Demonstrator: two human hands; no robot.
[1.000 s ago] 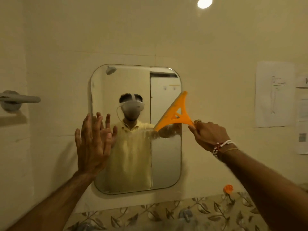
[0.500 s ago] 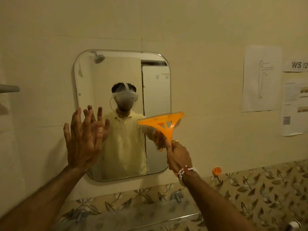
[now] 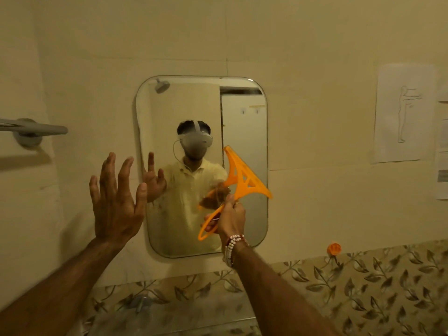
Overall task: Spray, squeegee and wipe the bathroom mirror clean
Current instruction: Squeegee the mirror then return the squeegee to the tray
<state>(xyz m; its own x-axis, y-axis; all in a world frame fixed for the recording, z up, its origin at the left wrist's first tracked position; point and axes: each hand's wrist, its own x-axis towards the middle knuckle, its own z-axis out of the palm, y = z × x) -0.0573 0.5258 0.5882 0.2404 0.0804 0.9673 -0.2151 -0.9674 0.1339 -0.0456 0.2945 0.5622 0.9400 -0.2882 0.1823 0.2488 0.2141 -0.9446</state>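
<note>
The rounded bathroom mirror (image 3: 244, 122) hangs on the cream wall, its lower half streaked and hazy. My right hand (image 3: 230, 220) grips the handle of an orange squeegee (image 3: 243, 180), whose blade slants from upper left to lower right over the mirror's right side. My left hand (image 3: 116, 200) is raised flat with fingers spread, just left of the mirror's edge, holding nothing. The mirror reflects a person in a yellow shirt, both hands and the squeegee. No spray bottle or cloth is in view.
A grey towel bar (image 3: 31, 129) juts from the left wall. Paper sheets (image 3: 403, 112) are taped to the wall at right. A small orange hook (image 3: 334, 249) sits above the leaf-patterned tile band (image 3: 363, 282). A tap (image 3: 143, 303) shows dimly below the mirror.
My right hand has dropped from the mirror's right edge to its lower right and turned the squeegee, the blade going from level to steeply slanted. My left hand stayed raised and spread.
</note>
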